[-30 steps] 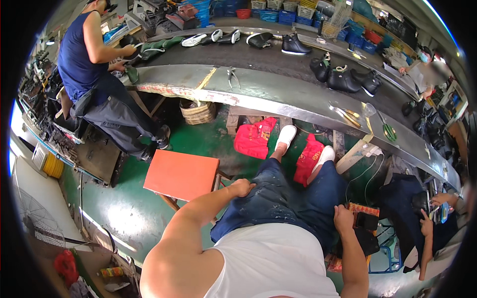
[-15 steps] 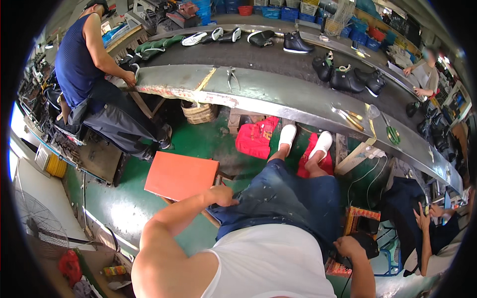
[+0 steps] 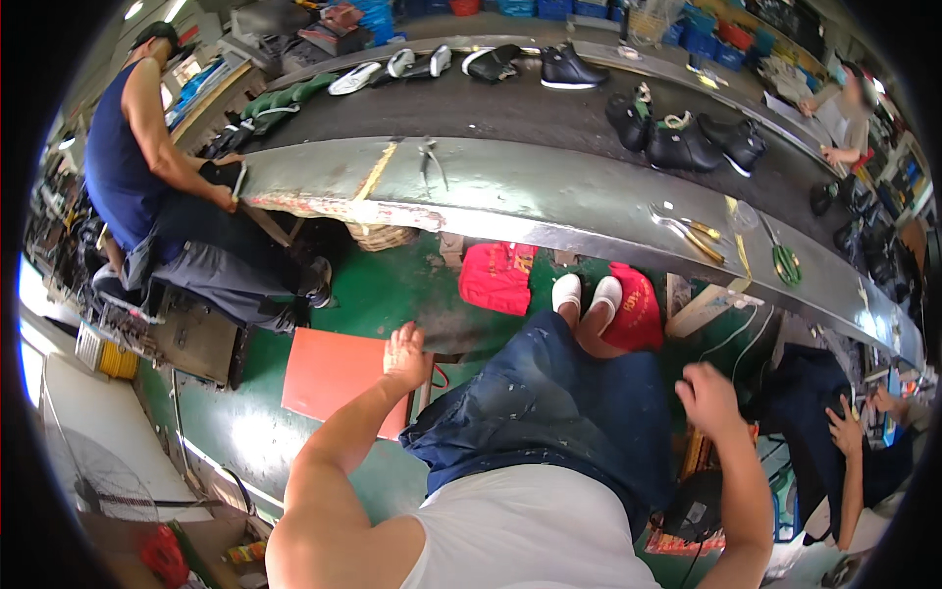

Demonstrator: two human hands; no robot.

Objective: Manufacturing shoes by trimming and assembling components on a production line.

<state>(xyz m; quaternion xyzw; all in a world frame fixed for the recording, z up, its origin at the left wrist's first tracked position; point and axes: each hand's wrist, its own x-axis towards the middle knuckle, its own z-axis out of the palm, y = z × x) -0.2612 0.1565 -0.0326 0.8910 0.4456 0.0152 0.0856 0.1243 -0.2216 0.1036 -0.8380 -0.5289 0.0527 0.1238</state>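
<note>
My left hand [image 3: 404, 355] is spread flat, fingers apart, on or just above the edge of an orange-red stool top [image 3: 339, 378]. Nothing is in it. My right hand [image 3: 708, 398] is raised in the air to the right of my dark blue shorts [image 3: 549, 402], its fingers loosely bent, thumb apart, with nothing visible in it. Ahead, a long metal bench edge [image 3: 549, 196] carries pincers [image 3: 429, 165], yellow-handled pliers [image 3: 702, 240] and green-handled scissors [image 3: 785, 263]. Neither hand touches these tools.
Black shoes [image 3: 682, 142] and white-and-black shoe pieces [image 3: 355, 79] lie on the dark belt behind the bench edge. Red cloths [image 3: 497, 277] lie on the green floor by my white shoes. A co-worker [image 3: 132, 147] handles a dark shoe at left; others sit at right. A fan [image 3: 103, 481] stands lower left.
My left hand has moved from my shorts' side up to the stool top and opened. My right hand has risen forward from near my hip. My feet have drawn together.
</note>
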